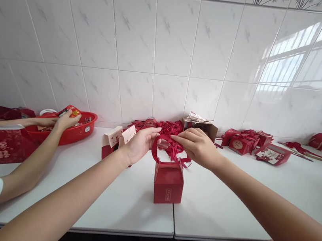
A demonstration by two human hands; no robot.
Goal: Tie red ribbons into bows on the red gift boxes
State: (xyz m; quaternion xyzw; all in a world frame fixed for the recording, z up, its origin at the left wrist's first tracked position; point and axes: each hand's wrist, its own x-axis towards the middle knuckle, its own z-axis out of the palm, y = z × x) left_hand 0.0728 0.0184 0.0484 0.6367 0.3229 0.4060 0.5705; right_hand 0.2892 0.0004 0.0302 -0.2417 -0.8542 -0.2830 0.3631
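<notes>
A small red gift box (168, 183) stands upright on the white table (126, 199) in front of me. A red ribbon (165, 150) loops up from its top. My left hand (139, 143) pinches the ribbon on the left side, fingers closed. My right hand (197, 145) grips the ribbon on the right, fingers curled over it. Both hands hover just above the box. Behind them lies a pile of loose red ribbons (167, 128).
A co-worker's hands (65, 120) at the left reach into a red basin (77, 129). A red bag (6, 146) lies at the left edge. An open box (113, 141) stands beside my left hand. Finished red boxes (244, 142) sit at the right, against the tiled wall.
</notes>
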